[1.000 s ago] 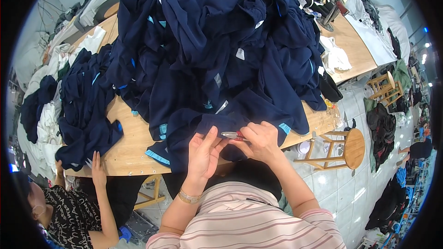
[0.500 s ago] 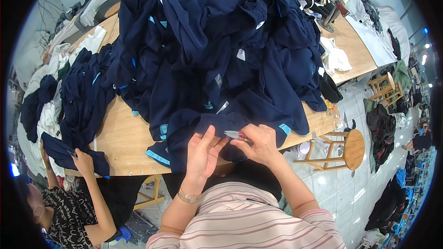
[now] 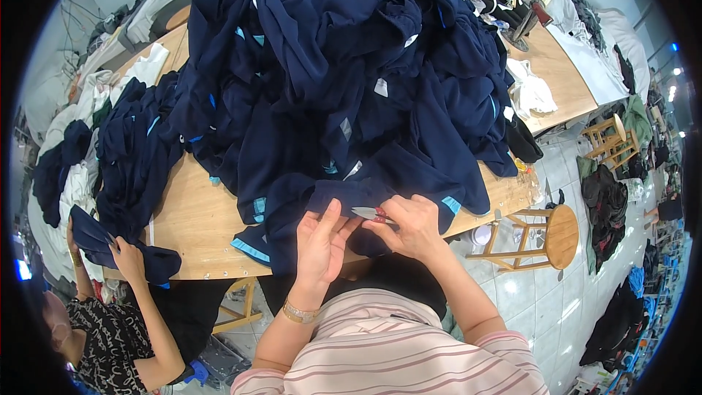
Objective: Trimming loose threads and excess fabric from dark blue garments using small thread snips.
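My right hand [image 3: 414, 225] is closed around a small pair of thread snips [image 3: 364, 213] with red handles. Their pale metal blades point left, toward the fingers of my left hand [image 3: 322, 246]. That hand pinches the edge of a navy garment [image 3: 335, 193] between thumb and fingers, palm partly up. The blade tips are close to the held cloth; whether they touch a thread is too small to tell. A light blue trim band [image 3: 251, 249] shows on navy cloth left of my hands, and another light blue patch [image 3: 452, 205] lies to the right.
A tall heap of navy garments [image 3: 322, 44] covers most of the wooden table [image 3: 197, 223]. At left, a co-worker's hand [image 3: 129, 260] holds a cutting tool at navy cloth. A wooden stool [image 3: 561, 237] stands right of the table. White cloth [image 3: 530, 88] and a tape dispenser [image 3: 537, 14] lie far right.
The snips in my right hand have shifted slightly left, with the blades nearer my left fingers. My left hand stays in place. The co-worker's cloth and hand have moved a little.
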### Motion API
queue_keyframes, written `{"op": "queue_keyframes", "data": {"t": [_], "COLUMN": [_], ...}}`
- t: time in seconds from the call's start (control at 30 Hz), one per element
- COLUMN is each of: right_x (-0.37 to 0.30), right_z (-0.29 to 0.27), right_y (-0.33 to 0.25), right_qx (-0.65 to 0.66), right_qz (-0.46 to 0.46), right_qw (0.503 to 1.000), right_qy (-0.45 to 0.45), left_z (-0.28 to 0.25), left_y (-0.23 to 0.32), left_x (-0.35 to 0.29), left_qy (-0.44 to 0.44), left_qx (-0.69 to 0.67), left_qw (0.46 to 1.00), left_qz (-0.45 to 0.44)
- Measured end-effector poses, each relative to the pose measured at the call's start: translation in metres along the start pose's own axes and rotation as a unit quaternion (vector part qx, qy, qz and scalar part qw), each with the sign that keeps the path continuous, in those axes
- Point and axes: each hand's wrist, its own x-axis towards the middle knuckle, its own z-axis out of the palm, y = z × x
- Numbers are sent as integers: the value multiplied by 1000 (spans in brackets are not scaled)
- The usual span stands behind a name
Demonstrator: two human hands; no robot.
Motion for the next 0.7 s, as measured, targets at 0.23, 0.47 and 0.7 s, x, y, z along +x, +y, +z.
{"op": "queue_keyframes", "data": {"t": [0.23, 0.47, 0.7], "right_x": [1, 2, -5], "right_z": [1, 4, 12], "right_y": [-1, -1, -1], "right_qx": [2, 12, 172], "right_qz": [-9, -6, 126], "right_qw": [1000, 1000, 975], "right_qy": [19, 25, 58], "left_z": [1, -1, 2], "left_y": [0, -3, -1], "left_x": [0, 0, -1], "left_qy": [-2, -19, -4], "left_qx": [6, 10, 0], "left_qw": [1000, 1000, 1000], "left_qz": [2, 4, 3]}}
